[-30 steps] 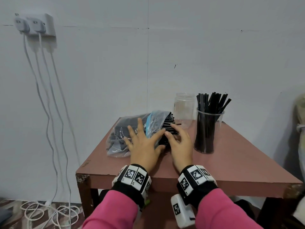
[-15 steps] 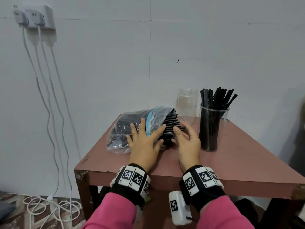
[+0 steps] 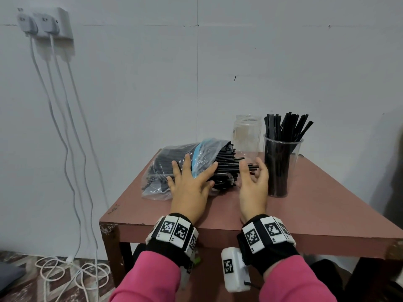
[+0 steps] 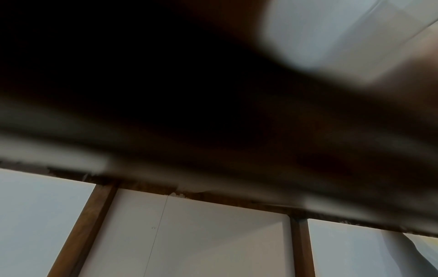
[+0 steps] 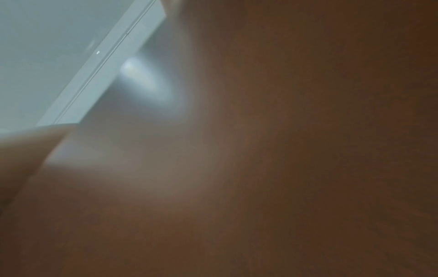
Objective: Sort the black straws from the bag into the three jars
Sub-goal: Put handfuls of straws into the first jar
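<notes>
A clear plastic bag (image 3: 165, 171) full of black straws (image 3: 224, 162) lies on the left half of the reddish table (image 3: 316, 205), its open mouth facing right. My left hand (image 3: 196, 174) presses flat on the bag with fingers spread. My right hand (image 3: 250, 174) is at the bag's mouth, fingers curled round a few straws that stick out. Just to its right stands a clear cup (image 3: 281, 171) packed with upright black straws. An empty clear jar (image 3: 247, 136) stands behind. Both wrist views are dark and blurred and show no hand or straw.
The table stands against a pale wall. White cables (image 3: 65, 131) hang from a wall socket (image 3: 43, 23) at the left and coil on the floor. The table's near edge (image 3: 218, 227) lies under my wrists. Bare tabletop lies right of the cup.
My right hand has shifted right from the bag's mouth toward the cup, drawing a few straws out. My left hand stays flat on the bag.
</notes>
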Available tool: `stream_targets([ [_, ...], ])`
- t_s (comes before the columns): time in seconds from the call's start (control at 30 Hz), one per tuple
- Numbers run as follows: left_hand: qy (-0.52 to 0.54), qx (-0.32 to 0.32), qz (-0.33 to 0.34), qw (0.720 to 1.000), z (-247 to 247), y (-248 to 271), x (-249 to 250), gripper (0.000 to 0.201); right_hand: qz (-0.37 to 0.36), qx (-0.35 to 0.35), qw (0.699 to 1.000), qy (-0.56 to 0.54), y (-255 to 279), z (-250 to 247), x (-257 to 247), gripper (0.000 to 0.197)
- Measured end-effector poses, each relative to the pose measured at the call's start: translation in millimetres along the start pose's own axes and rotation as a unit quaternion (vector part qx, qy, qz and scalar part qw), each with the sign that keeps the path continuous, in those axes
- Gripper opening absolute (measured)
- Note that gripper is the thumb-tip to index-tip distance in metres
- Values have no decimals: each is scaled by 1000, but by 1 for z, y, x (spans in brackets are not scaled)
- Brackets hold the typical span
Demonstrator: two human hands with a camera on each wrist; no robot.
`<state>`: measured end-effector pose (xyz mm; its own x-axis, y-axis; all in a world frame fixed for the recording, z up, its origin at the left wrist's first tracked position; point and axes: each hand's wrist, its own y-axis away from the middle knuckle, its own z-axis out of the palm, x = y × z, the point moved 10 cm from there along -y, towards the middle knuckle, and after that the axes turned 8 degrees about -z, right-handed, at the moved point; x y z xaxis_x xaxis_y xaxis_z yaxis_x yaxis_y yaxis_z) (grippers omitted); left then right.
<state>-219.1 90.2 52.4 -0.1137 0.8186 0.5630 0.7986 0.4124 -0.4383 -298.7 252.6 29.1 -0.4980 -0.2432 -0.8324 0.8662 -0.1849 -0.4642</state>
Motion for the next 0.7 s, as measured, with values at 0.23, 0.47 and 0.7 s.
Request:
stream_targets([
  [0.23,-4,-2,-1,1000,1,-1,0,48,-19,50,998,-33,-1,-7,-5,7],
  [0.47,-7,-6,-1,1000,2,-1,-1,48,71,29,988,-133,-1,5,13,23],
  [0.7,0,-6,0,1000,2,-2,0,48,65,69,977,-192,-2,-4,3,26],
])
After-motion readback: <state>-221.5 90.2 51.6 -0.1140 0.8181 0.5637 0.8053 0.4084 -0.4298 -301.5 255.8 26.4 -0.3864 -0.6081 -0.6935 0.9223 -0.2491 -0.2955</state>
